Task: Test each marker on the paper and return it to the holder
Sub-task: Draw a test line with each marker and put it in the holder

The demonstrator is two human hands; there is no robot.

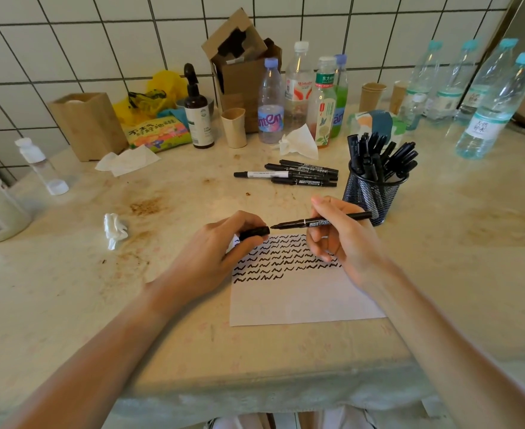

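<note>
Right now my right hand (341, 233) pinches the uncapped marker (320, 222) above the paper (301, 298), while my left-hand fingers (242, 243) curl round its cap (254, 233). Next I judge: meet tip and cap, then drop it in the holder (374, 190) at two o'clock.

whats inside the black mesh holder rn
The mesh holder holds a bunch of black markers standing upright and fanned out, caps showing above the rim. Their lower ends show only dimly through the mesh, so an exact count is not possible.
</note>
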